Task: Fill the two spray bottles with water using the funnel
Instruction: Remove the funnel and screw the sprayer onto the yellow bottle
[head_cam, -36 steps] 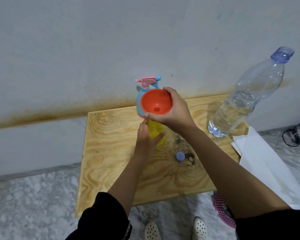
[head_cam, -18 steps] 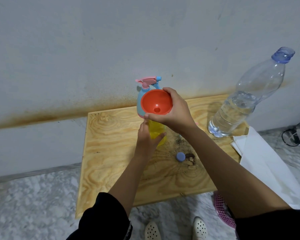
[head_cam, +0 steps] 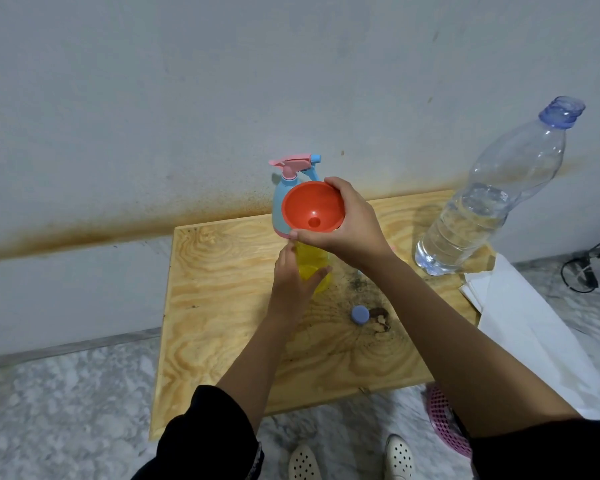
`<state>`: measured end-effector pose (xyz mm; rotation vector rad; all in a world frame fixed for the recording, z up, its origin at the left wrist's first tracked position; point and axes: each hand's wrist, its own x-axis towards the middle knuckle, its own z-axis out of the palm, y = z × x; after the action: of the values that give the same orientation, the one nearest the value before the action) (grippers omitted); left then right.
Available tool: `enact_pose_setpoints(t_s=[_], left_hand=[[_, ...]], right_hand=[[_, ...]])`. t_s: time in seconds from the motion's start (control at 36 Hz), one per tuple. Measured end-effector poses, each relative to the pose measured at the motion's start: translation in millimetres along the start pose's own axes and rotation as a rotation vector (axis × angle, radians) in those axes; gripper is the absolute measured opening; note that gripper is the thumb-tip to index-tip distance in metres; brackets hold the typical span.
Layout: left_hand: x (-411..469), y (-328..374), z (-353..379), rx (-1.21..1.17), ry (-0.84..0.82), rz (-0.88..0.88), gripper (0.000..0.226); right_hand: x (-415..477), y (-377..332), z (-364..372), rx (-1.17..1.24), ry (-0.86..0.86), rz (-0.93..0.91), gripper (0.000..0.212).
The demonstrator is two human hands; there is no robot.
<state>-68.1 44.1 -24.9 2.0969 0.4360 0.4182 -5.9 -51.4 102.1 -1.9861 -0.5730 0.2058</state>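
Right hand point(head_cam: 352, 225) grips round orange plastic funnel point(head_cam: 313, 212) directly above upright yellow translucent spray bottle point(head_cam: 310, 268), left hand point(head_cam: 291, 284) grasping it; water bottle point(head_cam: 492, 202) at 3 o'clock.

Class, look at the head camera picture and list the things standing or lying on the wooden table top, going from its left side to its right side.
Blue spray bottle with pink trigger → yellow translucent spray bottle with the orange plastic funnel held above it → small blue bottle cap → large clear plastic water bottle.
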Motion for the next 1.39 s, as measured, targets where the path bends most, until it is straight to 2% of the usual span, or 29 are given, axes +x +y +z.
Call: enact_pose_setpoints(t_s=[0.25,0.39,0.53,0.69,0.75,0.89,1.11,1.17,1.25,1.33,1.39], left_hand=[[-1.6,2.7,-1.3,-0.026,0.002,-0.005,0.081],[-0.9,-4.2,1.3,-0.043,0.003,0.001,0.090],[-1.5,-6.3,4.7,-0.047,0.015,0.039,0.086],[-5.6,-10.5,9.5,-0.065,0.026,0.075,0.082],[-6.9,-13.6,11.2,-0.053,0.039,0.085,0.083],[-9.1,-16.8,17.3,-0.039,0.081,0.100,0.081],[-15.0,-19.0,24.3,-0.058,0.124,0.080,0.081],[-15.0,-19.0,25.5,-0.059,0.138,0.090,0.081],[-15.0,-17.9,27.1,-0.058,0.153,0.086,0.079],[-14.9,-16.2,26.8,-0.058,0.143,0.062,0.077],[-15.0,-16.0,25.1,-0.070,0.121,0.040,0.076]], right_hand=[[1.9,-6.0,-12.1,0.090,0.093,-0.006,0.087],[4.7,-3.5,-32.2,0.094,0.167,0.000,0.087],[-3.2,31.1,-46.5,0.053,0.210,0.101,0.087],[-31.0,109.2,-35.4,-0.215,0.051,0.360,0.095],[-39.5,130.5,-27.8,-0.269,0.005,0.367,0.094],[-43.7,141.4,-17.3,-0.242,0.006,0.349,0.069],[-38.8,140.0,-9.8,-0.209,-0.039,0.310,0.091],[-38.6,139.3,-12.8,-0.165,-0.012,0.257,0.083],[-31.9,143.4,-20.8,-0.122,0.082,0.184,0.052],[-16.5,158.5,-31.6,-0.154,0.131,0.307,0.046],[-5.7,169.3,-36.9,-0.208,0.090,0.395,0.037]])
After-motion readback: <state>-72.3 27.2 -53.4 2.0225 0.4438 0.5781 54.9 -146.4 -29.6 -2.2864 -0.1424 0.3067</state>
